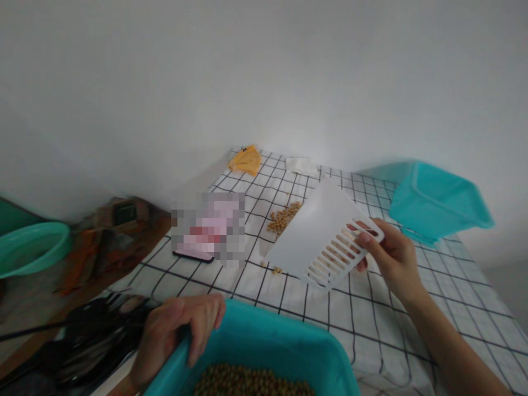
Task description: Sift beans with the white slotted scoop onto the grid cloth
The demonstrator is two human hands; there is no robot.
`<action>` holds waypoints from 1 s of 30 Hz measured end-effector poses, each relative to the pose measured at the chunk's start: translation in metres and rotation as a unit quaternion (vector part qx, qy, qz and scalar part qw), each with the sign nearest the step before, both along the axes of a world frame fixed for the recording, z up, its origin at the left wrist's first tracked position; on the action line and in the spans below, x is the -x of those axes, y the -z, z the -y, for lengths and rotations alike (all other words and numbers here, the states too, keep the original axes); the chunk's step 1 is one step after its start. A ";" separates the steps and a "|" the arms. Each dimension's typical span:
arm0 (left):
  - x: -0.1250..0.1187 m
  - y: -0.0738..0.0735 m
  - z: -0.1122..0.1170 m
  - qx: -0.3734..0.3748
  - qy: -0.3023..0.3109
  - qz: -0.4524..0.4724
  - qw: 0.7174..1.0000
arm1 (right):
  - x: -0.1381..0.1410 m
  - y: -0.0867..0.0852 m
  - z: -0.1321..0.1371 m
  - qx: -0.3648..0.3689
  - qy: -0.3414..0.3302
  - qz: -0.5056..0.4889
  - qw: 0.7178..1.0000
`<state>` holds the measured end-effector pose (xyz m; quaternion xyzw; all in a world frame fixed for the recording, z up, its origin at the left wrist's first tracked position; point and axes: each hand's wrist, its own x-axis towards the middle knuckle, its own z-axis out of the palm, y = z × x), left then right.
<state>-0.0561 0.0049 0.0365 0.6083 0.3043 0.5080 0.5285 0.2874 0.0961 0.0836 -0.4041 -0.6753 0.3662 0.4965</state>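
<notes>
Gripped at its slotted end, a white plastic sheet with a row of slots is in my right hand, tilted over the table. Just left of the sheet lies a small heap of pale beans; part of the heap is hidden behind it. A few stray beans lie near the sheet's lower left corner. My left hand curls over the left rim of a teal plastic bin at the table's near edge. Inside the bin are many beans.
A checked cloth covers the table. On it are a phone with a blurred screen, a yellow cloth item, a white folded tissue and a second teal bin, tilted. At left stands a green basin below table height.
</notes>
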 end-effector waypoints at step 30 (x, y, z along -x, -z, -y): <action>0.004 0.007 0.001 0.033 0.018 0.018 0.999 | 0.018 0.001 0.003 0.056 -0.025 0.002 0.998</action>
